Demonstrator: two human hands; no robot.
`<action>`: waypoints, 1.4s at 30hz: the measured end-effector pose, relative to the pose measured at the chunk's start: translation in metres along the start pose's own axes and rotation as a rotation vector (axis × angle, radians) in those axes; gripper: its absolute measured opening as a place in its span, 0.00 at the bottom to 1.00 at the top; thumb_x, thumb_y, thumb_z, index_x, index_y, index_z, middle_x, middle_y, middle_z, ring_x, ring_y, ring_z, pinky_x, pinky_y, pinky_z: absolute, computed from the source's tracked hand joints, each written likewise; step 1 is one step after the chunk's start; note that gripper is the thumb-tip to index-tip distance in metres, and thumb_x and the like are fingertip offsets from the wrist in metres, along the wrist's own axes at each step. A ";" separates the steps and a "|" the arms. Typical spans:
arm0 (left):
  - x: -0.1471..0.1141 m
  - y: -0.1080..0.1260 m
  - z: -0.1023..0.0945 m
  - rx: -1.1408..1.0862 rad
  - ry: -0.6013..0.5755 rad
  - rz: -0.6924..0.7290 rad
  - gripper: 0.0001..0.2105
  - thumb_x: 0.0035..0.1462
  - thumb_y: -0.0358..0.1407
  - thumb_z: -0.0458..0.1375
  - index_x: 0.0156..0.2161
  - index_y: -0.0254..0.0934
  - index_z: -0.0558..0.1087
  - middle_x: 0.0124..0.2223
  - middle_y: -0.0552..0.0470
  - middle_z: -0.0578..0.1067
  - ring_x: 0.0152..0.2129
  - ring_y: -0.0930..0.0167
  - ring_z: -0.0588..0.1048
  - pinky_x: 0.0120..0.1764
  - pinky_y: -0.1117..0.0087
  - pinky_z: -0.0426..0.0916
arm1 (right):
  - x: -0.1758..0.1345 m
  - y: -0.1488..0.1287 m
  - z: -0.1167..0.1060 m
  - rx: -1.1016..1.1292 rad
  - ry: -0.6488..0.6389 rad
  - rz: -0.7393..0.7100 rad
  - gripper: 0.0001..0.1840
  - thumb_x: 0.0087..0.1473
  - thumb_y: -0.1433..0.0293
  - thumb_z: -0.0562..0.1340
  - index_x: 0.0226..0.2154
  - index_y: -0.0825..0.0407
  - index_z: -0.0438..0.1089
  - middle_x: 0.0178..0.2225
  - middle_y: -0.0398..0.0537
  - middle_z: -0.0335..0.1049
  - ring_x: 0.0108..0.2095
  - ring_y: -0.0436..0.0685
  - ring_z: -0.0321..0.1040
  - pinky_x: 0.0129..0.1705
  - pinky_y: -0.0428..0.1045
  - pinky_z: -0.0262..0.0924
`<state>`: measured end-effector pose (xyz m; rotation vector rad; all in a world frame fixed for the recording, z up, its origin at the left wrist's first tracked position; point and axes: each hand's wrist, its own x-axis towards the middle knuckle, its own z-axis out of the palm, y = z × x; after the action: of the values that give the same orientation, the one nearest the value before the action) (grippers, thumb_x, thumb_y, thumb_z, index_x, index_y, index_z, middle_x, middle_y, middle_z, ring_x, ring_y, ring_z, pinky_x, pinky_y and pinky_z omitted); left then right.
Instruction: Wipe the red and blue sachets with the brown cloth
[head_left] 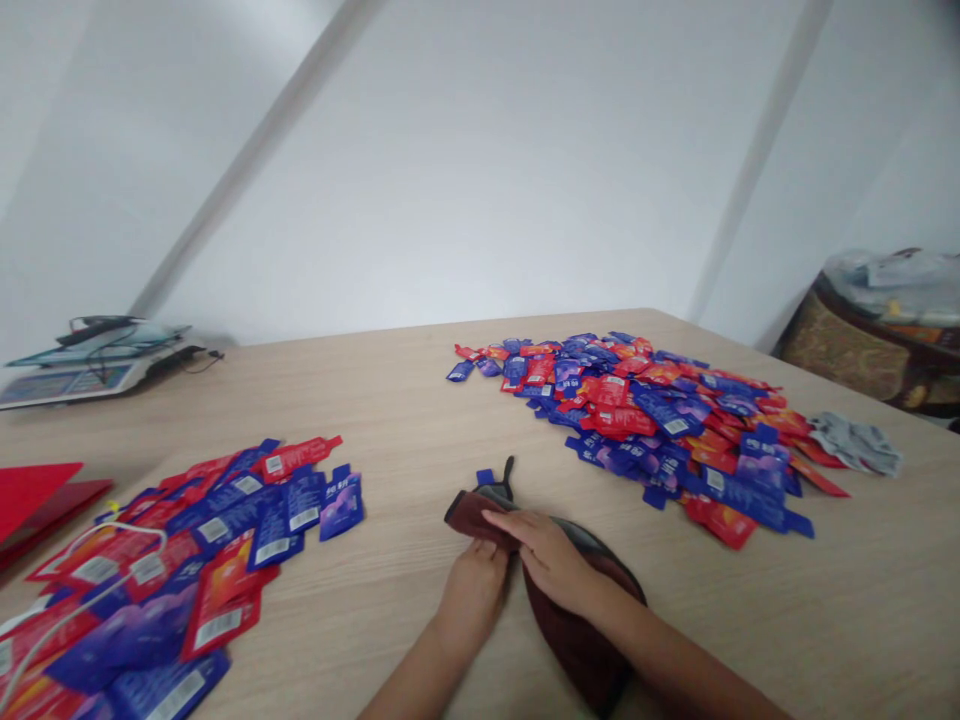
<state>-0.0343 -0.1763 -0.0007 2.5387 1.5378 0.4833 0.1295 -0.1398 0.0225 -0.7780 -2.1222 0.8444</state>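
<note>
A dark brown cloth piece with black edging and a grey underside (574, 640) lies on the table in front of me, one end folded over. A black loop (509, 470) sticks up from its far end. My left hand (478, 583) is closed on the folded end, its fingertips partly hidden under the fold. From the right, my right hand (553, 557) grips the same end, thumb and fingers on top of the cloth. Just behind the fold a small blue packet (485, 477) shows, mostly covered.
A large pile of red and blue packets (622, 420) spreads over the right side, with a grey crumpled cloth (856, 443) beside it. Another pile (217, 520) lies left, near a red bag (45, 500) with white cord. A scale (97, 380) stands far left.
</note>
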 end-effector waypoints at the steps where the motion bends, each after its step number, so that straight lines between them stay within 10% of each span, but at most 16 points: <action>1: -0.001 0.000 0.000 -0.002 -0.016 0.000 0.18 0.49 0.22 0.48 0.44 0.32 0.70 0.46 0.39 0.73 0.46 0.60 0.69 0.50 0.59 0.65 | 0.004 -0.001 0.002 -0.068 -0.067 -0.010 0.32 0.48 0.78 0.49 0.55 0.46 0.62 0.52 0.46 0.66 0.50 0.55 0.62 0.54 0.54 0.54; 9: 0.001 -0.002 -0.007 -0.073 0.025 0.010 0.17 0.49 0.22 0.48 0.42 0.32 0.72 0.41 0.41 0.74 0.41 0.61 0.72 0.45 0.61 0.68 | 0.042 0.014 0.002 -0.402 -0.237 -0.053 0.23 0.55 0.76 0.51 0.47 0.40 0.69 0.49 0.39 0.69 0.50 0.54 0.59 0.53 0.53 0.50; 19: -0.002 -0.005 -0.008 -0.146 0.236 0.025 0.13 0.54 0.24 0.48 0.42 0.37 0.69 0.42 0.46 0.71 0.42 0.65 0.69 0.46 0.61 0.66 | 0.077 0.054 -0.004 -0.559 0.065 0.233 0.30 0.50 0.79 0.52 0.56 0.48 0.60 0.54 0.50 0.64 0.53 0.58 0.57 0.54 0.55 0.50; 27: 0.007 -0.007 -0.020 -0.874 0.703 -0.518 0.05 0.58 0.37 0.50 0.35 0.38 0.62 0.27 0.55 0.68 0.23 0.73 0.71 0.29 0.70 0.68 | 0.027 0.073 -0.016 0.103 0.482 0.219 0.29 0.48 0.75 0.47 0.52 0.49 0.65 0.54 0.45 0.64 0.55 0.54 0.58 0.59 0.55 0.49; 31: 0.011 0.000 -0.004 -1.395 0.630 -0.759 0.10 0.51 0.37 0.57 0.34 0.37 0.60 0.25 0.56 0.70 0.18 0.73 0.72 0.23 0.71 0.68 | 0.022 0.058 -0.017 0.122 0.584 0.204 0.29 0.48 0.75 0.47 0.52 0.50 0.65 0.54 0.45 0.64 0.56 0.55 0.57 0.60 0.55 0.48; 42: 0.015 0.001 0.010 -1.495 0.353 -0.709 0.21 0.43 0.46 0.61 0.36 0.39 0.56 0.23 0.60 0.70 0.15 0.70 0.72 0.19 0.69 0.68 | 0.039 0.023 0.003 -0.435 -0.079 0.146 0.29 0.49 0.79 0.50 0.52 0.43 0.65 0.55 0.45 0.62 0.56 0.56 0.53 0.55 0.57 0.46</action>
<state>-0.0236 -0.1627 -0.0070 0.7720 1.1889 1.2998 0.1109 -0.0982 0.0182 -1.1480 -2.3771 0.4923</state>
